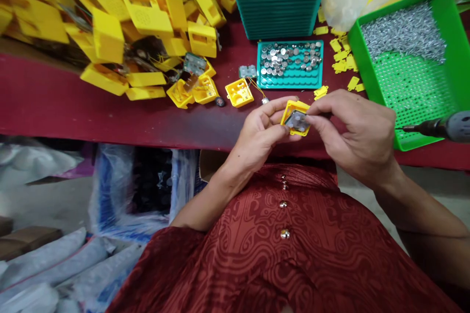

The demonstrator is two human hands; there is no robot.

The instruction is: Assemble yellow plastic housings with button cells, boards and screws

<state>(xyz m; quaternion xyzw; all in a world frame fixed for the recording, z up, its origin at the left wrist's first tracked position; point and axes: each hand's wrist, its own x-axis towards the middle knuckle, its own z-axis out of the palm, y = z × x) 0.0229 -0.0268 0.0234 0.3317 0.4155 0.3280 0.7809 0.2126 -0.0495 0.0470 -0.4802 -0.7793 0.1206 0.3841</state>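
My left hand (pixel 257 133) is closed around a small yellow plastic case (pixel 293 104), holding it with its open side up. Inside the case lies a small grey circuit module (pixel 296 121), slightly tilted. The thumb and forefinger of my right hand (pixel 354 132) are pinched together at the module's right edge; the exact contact is partly hidden by the fingertips. Just beyond my left hand sits another open yellow case (pixel 239 93), with a grey module (pixel 247 72) on thin wires beside it. A small round silver part (pixel 265 101) lies near my left fingers.
A teal tray (pixel 290 83) of button cells lies behind my hands, before a stack of teal trays (pixel 277 14). Yellow cases (pixel 145 10) are heaped at left. At right are a green basket (pixel 407 142) of screws, small yellow pieces (pixel 341 56) and a power screwdriver (pixel 451 126).
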